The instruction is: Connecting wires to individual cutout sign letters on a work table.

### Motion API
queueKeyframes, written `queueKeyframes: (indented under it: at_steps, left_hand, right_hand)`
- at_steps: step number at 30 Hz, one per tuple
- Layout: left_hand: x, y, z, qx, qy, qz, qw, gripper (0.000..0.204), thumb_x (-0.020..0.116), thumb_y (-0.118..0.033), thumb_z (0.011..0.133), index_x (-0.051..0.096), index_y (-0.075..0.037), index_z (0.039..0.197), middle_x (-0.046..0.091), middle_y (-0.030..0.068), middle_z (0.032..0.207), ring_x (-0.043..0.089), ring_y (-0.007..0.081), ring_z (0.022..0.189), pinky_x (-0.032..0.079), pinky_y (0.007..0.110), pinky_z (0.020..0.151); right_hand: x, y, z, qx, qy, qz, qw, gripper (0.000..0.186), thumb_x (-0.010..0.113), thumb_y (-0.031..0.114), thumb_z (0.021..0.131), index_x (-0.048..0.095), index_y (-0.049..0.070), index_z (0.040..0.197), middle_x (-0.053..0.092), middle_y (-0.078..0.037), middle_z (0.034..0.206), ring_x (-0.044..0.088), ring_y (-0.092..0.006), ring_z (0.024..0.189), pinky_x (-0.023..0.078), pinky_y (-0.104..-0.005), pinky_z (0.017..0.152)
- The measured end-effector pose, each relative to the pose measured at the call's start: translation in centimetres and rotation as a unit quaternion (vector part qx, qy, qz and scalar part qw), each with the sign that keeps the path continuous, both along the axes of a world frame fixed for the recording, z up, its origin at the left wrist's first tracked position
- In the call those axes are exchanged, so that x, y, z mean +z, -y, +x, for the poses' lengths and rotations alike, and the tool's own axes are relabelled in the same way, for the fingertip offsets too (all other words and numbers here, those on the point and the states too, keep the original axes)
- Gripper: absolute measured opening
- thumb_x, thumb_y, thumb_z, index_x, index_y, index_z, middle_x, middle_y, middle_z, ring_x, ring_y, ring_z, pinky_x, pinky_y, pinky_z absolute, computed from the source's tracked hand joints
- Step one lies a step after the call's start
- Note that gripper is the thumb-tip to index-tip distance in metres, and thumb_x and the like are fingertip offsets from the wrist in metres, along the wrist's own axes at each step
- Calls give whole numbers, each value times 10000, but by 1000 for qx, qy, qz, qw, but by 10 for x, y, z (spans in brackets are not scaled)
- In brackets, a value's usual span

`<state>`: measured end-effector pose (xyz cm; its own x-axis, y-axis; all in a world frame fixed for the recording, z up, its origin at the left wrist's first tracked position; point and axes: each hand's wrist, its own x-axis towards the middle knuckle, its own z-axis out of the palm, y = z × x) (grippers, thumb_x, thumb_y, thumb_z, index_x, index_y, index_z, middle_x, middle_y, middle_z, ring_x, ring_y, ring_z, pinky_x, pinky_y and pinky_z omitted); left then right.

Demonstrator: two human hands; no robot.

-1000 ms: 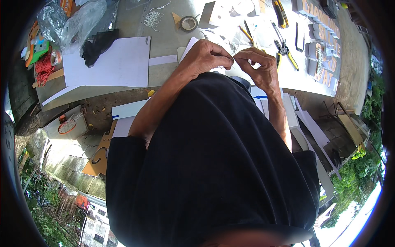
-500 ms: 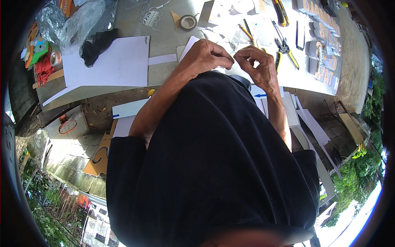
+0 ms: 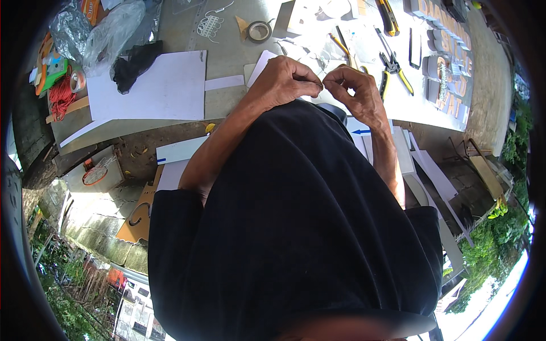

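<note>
My left hand (image 3: pixel 282 81) and my right hand (image 3: pixel 357 92) meet over the near edge of a grey worktable (image 3: pixel 227 51), fingertips pinched together. Between them they grip a small thin pale piece (image 3: pixel 324 83), too small to make out. Under the hands lie white sheets and cut scraps (image 3: pixel 259 67). My black shirt hides the table edge below the hands.
A large white sheet (image 3: pixel 153 85) and a black cloth (image 3: pixel 133 62) lie to the left. A tape roll (image 3: pixel 260 30), a pencil (image 3: pixel 338 42), yellow-handled pliers (image 3: pixel 395 71) and a yellow knife (image 3: pixel 387 11) lie beyond the hands. Brown cut-out letters (image 3: pixel 443 57) line the right side. White boards (image 3: pixel 182 150) lean below the table.
Both hands stay pinched together at the same spot, with only slight shifts of the fingers and the view.
</note>
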<state>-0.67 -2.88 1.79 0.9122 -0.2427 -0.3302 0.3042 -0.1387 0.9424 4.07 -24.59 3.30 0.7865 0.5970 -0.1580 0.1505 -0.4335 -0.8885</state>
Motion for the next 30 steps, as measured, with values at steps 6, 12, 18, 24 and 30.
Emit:
queueKeyframes:
  at_steps: [6, 12, 18, 24, 30]
  left_hand:
    - [4, 0, -1, 5, 14, 7, 1000, 180, 761, -105, 782, 785, 19, 910, 755, 116, 787, 691, 113, 715, 519, 238, 686]
    - [3, 0, -2, 5, 48, 50, 998, 182, 772, -122, 775, 787, 9, 900, 754, 112, 789, 695, 124, 728, 530, 255, 696]
    - [4, 7, -6, 38, 91, 85, 991, 174, 766, -168, 785, 794, -48, 908, 759, 122, 804, 722, 193, 693, 548, 289, 669]
    - [-3, 10, -8, 64, 155, 103, 980, 166, 774, -127, 792, 788, -51, 939, 761, 105, 806, 724, 203, 671, 550, 287, 640]
    - [4, 5, -9, 81, 161, 60, 982, 139, 776, -131, 806, 789, -33, 904, 754, 97, 771, 699, 135, 660, 535, 276, 625]
  right_hand:
    - [4, -2, -1, 20, 45, 2, 999, 97, 717, 81, 863, 731, 6, 922, 714, -47, 821, 584, -114, 606, 479, -280, 570]
    - [7, -3, 0, 28, 38, -24, 999, 67, 717, 35, 864, 723, 0, 920, 714, -58, 866, 596, -114, 662, 481, -283, 597]
    - [11, -7, -1, 21, 31, -46, 998, 83, 687, 81, 870, 708, 4, 893, 699, -52, 789, 589, -131, 616, 475, -295, 588]
    - [2, -12, -11, -69, -15, -30, 997, 130, 674, 107, 883, 686, -19, 911, 670, -52, 758, 557, -101, 614, 451, -281, 579]
    - [8, -11, -16, -134, -317, 70, 936, 198, 679, 160, 920, 656, -22, 996, 637, -24, 815, 561, -114, 674, 446, -272, 590]
